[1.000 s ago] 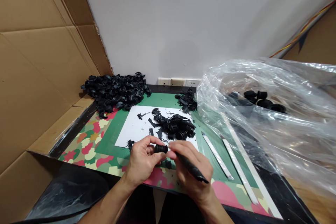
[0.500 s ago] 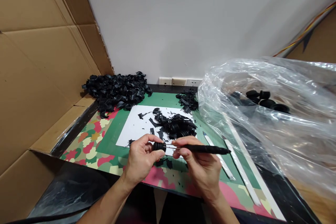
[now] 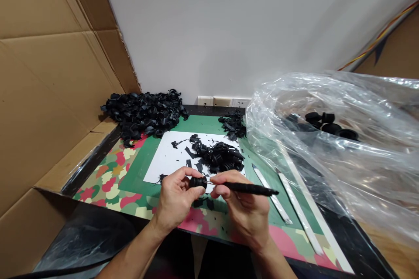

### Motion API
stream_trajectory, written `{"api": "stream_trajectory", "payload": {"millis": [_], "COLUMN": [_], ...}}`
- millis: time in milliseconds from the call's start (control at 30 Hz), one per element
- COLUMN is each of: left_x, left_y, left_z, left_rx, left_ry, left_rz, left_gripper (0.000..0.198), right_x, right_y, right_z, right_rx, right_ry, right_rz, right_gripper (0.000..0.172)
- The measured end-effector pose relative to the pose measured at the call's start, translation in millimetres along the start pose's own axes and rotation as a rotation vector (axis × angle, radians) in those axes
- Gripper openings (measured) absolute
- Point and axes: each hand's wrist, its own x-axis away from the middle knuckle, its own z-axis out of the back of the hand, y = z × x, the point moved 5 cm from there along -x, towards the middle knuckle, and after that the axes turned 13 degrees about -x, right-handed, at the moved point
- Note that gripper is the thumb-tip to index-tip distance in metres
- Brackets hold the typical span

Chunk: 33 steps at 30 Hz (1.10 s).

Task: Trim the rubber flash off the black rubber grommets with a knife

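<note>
My left hand is closed on a small black ribbed rubber part, pinched between thumb and fingers above the front of the white sheet. In my right hand is a black-handled tool with a thin metal end, gripped like a pen. Its tip meets the right end of the rubber part; whether it reaches inside is hidden. Just beyond my hands a heap of black rubber scraps lies on the sheet, with loose slivers around it.
A large scrap pile sits at the back left, a smaller one at the back. Two white-handled tools lie on the green mat at right. A clear plastic bag holds black rubber parts. Cardboard walls the left side.
My right hand has moved left with the tool, so less of its metal end shows and it is closer to the rubber part. My left hand is nearly still.
</note>
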Motion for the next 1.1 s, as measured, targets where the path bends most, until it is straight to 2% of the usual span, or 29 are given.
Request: {"api": "stream_trajectory", "payload": {"millis": [100,167,233,300,400,500,600,767,1100], "left_x": [0.6,1.9,3.1,3.8,3.6,2.6,1.8,2.1,1.6], "left_y": [-1.2,-2.7,-3.1,-2.3,-0.4,-0.3,-2.0,-3.8,-2.5], "left_z": [-1.5,-3.2,-3.9,-2.6,-0.2,0.8,1.4,1.8,3.1], "left_rx": [0.019,0.03,0.024,0.001,-0.032,-0.029,-0.026,-0.038,-0.034], "left_ry": [0.005,-0.007,-0.01,0.011,0.032,0.024,0.021,0.023,0.032], "left_rz": [-0.006,0.0,-0.001,-0.01,-0.029,-0.04,-0.041,-0.045,-0.023], "left_gripper": [0.016,0.015,0.013,0.013,0.014,0.015,0.014,0.016,0.017], "right_x": [3.1,6.5,8.4,7.8,3.4,0.3,1.4,2.5,2.9], "right_y": [-11.1,-13.7,-13.2,-10.6,-2.1,7.8,10.9,9.8,9.9], "right_z": [-11.8,-15.7,-12.1,-2.4,12.4,19.3,20.7,14.0,12.4], "right_rx": [0.161,0.276,0.345,0.343,0.242,0.091,-0.044,-0.161,-0.185], "right_ry": [-0.09,-0.105,-0.037,0.084,0.207,0.242,0.286,0.225,0.227], "right_rz": [0.099,0.154,0.207,0.233,0.142,-0.046,-0.14,-0.162,-0.177], "right_gripper": [0.009,0.012,0.015,0.014,0.008,0.007,0.01,0.014,0.016]}}
